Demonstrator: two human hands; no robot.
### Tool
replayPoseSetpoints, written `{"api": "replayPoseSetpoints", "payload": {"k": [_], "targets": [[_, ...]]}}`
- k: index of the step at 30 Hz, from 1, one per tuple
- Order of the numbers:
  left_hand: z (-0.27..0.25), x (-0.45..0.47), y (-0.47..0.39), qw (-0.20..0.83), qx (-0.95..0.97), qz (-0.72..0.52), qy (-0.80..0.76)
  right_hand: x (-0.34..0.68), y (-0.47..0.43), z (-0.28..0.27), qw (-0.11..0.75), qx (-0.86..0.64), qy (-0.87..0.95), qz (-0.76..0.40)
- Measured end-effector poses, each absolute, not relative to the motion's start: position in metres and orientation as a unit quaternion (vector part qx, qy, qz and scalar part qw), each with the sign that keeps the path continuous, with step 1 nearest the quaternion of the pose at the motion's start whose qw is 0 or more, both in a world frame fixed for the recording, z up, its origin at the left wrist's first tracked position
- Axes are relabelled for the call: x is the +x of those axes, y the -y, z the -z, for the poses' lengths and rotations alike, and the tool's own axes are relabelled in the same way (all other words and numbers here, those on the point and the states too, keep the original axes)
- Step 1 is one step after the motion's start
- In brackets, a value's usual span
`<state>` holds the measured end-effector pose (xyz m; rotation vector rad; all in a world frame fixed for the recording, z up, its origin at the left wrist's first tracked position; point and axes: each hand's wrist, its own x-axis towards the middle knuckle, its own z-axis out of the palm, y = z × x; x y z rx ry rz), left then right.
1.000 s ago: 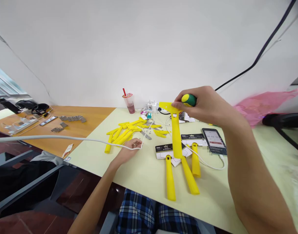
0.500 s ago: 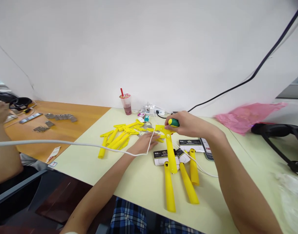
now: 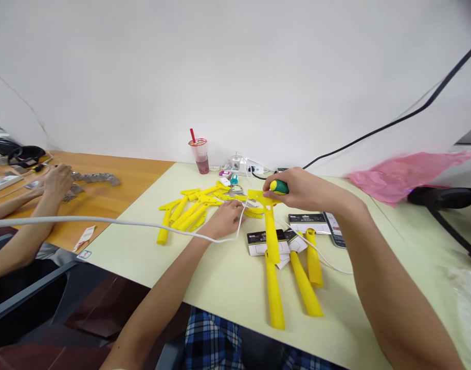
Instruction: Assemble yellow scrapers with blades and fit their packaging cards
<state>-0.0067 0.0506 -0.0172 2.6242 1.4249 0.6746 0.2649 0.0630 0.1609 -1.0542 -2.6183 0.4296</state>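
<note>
My right hand [image 3: 297, 190] is closed around a green and yellow screwdriver-like handle [image 3: 279, 186]; any shaft is hidden. Its fingertips also grip the head of a yellow T-shaped plastic handle [image 3: 272, 231], whose long stem points down over a card. My left hand [image 3: 228, 218] has curled fingers on the table beside yellow curved pieces [image 3: 254, 212]; what they pinch, if anything, is hidden. Left of it lies a pile of yellow T-shaped handles [image 3: 189, 213]. Below my right hand, three yellow handles [image 3: 274, 293] lie with black-and-white header cards [image 3: 258, 242].
A white cable [image 3: 123, 225] crosses in front of my left forearm. A drink cup with straw [image 3: 200, 156] and a power strip [image 3: 239, 163] stand by the wall. A phone [image 3: 336, 231] and pink plastic [image 3: 397, 180] lie right. A co-worker's hands [image 3: 57, 182] handle metal plates leftward.
My left hand has drawn back slightly and its fingers have curled in. The right hand still holds the green handle and yellow T-piece. The co-worker's hands have moved over the metal plates.
</note>
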Motion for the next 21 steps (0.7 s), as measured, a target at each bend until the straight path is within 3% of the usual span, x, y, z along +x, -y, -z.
{"api": "replayPoseSetpoints", "payload": {"k": [4, 10, 15, 21], "targets": [[0.009, -0.041, -0.057, 0.124, 0.838, -0.24, -0.474, 0.262, -0.05, -0.158, 0.168, -0.366, 0.891, -0.209], [0.007, -0.07, -0.059, 0.192, 0.823, -0.242, -0.477, 0.244, -0.033, -0.111, 0.148, -0.352, 0.813, -0.439], [0.013, -0.065, -0.064, 0.146, 0.851, -0.249, -0.439, 0.232, -0.017, -0.06, 0.163, -0.389, 0.727, -0.542], [0.014, -0.049, -0.064, 0.021, 0.858, -0.277, -0.431, 0.242, -0.002, -0.039, 0.242, -0.408, 0.648, -0.596]]}}
